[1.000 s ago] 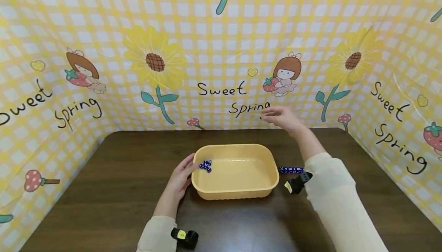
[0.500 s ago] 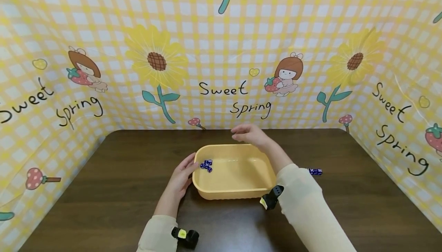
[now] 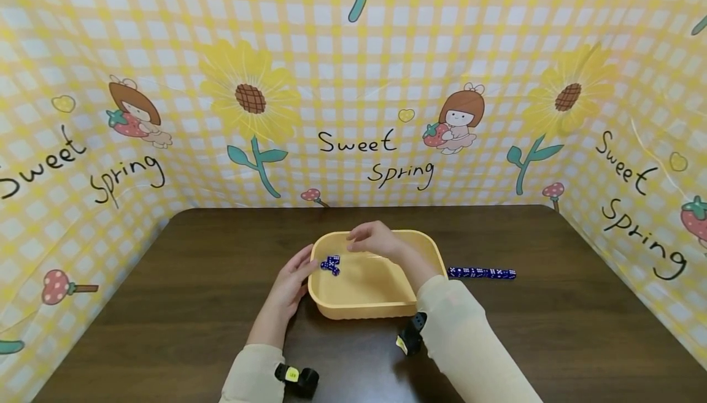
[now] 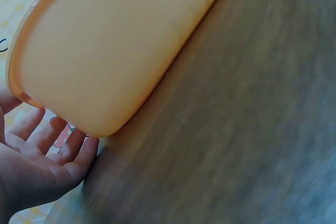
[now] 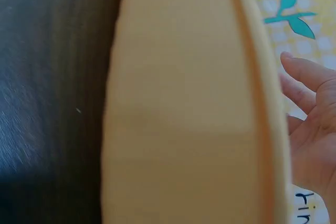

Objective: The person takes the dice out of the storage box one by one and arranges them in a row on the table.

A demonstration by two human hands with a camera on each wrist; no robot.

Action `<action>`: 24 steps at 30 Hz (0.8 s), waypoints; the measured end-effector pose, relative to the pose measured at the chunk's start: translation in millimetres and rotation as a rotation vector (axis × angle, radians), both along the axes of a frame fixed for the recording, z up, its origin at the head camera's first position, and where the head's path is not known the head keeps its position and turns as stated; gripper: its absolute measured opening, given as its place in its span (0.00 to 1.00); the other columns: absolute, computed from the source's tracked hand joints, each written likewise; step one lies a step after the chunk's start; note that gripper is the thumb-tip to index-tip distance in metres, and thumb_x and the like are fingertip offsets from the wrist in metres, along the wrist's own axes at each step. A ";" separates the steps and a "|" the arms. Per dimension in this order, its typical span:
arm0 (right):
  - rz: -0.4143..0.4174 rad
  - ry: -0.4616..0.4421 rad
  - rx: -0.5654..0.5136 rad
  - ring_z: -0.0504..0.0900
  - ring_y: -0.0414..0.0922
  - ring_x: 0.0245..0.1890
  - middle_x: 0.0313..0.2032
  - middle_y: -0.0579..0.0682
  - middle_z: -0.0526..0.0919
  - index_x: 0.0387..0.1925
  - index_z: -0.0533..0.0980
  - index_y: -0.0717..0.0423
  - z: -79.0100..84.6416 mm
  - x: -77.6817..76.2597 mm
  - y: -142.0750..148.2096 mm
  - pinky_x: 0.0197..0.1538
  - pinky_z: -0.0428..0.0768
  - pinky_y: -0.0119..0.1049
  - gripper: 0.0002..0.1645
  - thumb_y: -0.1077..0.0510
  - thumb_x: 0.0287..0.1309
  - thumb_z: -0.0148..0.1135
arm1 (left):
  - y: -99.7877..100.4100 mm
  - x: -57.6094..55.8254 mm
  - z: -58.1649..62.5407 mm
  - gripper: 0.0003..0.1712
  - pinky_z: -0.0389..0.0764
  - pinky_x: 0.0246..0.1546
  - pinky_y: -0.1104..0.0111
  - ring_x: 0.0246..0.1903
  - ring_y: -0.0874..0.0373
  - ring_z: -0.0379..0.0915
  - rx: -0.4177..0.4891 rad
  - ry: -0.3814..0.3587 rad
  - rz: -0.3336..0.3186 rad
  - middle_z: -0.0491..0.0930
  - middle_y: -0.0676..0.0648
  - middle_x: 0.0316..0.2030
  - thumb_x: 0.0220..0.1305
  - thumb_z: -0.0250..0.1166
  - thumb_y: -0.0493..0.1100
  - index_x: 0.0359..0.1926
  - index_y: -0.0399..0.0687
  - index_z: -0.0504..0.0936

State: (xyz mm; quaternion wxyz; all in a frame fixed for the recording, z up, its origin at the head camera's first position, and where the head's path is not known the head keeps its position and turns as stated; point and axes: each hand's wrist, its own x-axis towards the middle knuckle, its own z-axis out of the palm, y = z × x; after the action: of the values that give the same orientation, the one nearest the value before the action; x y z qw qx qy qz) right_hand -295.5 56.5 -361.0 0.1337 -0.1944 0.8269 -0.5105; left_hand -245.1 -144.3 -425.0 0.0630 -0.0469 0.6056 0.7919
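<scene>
Yellow bin (image 3: 359, 312): near right corner hidden behind right sleeve (image 3: 469, 341)

Smooth plastic bin (image 3: 367, 312), glossy wood-grain table (image 3: 166, 305)

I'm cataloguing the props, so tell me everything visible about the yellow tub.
The tub is pale yellow and looks like smooth plastic: open-topped, rectangular, rounded corners, lipped rim. It sits upright on the dark table, blue dice in its left end. The left hand grips that end; the right hand is above its interior.
</scene>
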 end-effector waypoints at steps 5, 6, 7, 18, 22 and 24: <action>0.043 -0.006 0.050 0.73 0.43 0.36 0.35 0.52 0.78 0.41 0.75 0.66 -9.3 3.0 -9.6 0.39 0.71 0.34 0.17 0.62 0.47 0.61 | -0.1 1.2 0.3 0.28 0.63 0.47 0.56 0.55 0.50 0.56 -0.006 0.003 0.000 0.58 0.43 0.59 0.60 0.53 0.37 0.61 0.45 0.59; 0.049 -0.006 0.051 0.73 0.44 0.36 0.36 0.53 0.78 0.40 0.75 0.66 -11.8 3.0 -11.0 0.40 0.71 0.34 0.17 0.63 0.46 0.61 | 0.0 1.2 0.5 0.28 0.63 0.47 0.55 0.55 0.50 0.56 -0.006 0.005 -0.001 0.58 0.43 0.59 0.60 0.53 0.37 0.61 0.45 0.59; 0.053 -0.006 0.055 0.73 0.43 0.36 0.36 0.53 0.78 0.40 0.75 0.66 -14.2 2.9 -12.4 0.40 0.71 0.34 0.16 0.63 0.46 0.61 | 0.0 1.3 0.6 0.28 0.63 0.47 0.56 0.56 0.50 0.55 -0.008 0.007 -0.002 0.58 0.43 0.59 0.60 0.53 0.37 0.61 0.45 0.59; 0.045 0.056 0.145 0.72 0.39 0.27 0.28 0.49 0.79 0.33 0.78 0.65 -30.5 3.3 -24.6 0.31 0.70 0.29 0.13 0.64 0.41 0.64 | -0.3 2.6 1.4 0.27 0.62 0.48 0.55 0.56 0.51 0.54 0.007 0.014 -0.007 0.58 0.43 0.60 0.61 0.52 0.37 0.61 0.45 0.59; 0.054 0.083 0.210 0.71 0.39 0.27 0.26 0.47 0.79 0.31 0.78 0.64 -33.8 4.0 -27.5 0.30 0.69 0.29 0.11 0.63 0.40 0.65 | -0.2 2.9 1.4 0.26 0.61 0.48 0.54 0.56 0.50 0.55 0.004 0.018 -0.011 0.58 0.42 0.59 0.61 0.51 0.36 0.61 0.44 0.59; 0.059 0.101 0.240 0.71 0.38 0.26 0.25 0.47 0.78 0.30 0.78 0.63 -35.1 4.4 -28.6 0.30 0.69 0.28 0.11 0.63 0.40 0.65 | 0.0 2.5 1.5 0.26 0.61 0.48 0.54 0.55 0.50 0.56 0.001 0.020 -0.009 0.58 0.42 0.59 0.61 0.51 0.36 0.61 0.44 0.59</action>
State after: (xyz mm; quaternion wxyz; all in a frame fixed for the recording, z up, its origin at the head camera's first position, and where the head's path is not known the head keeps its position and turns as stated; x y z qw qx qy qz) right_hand -291.1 28.0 -396.1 0.1293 -0.2267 0.8817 -0.3931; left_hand -242.6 -144.2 -423.6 0.0605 -0.0362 0.6060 0.7923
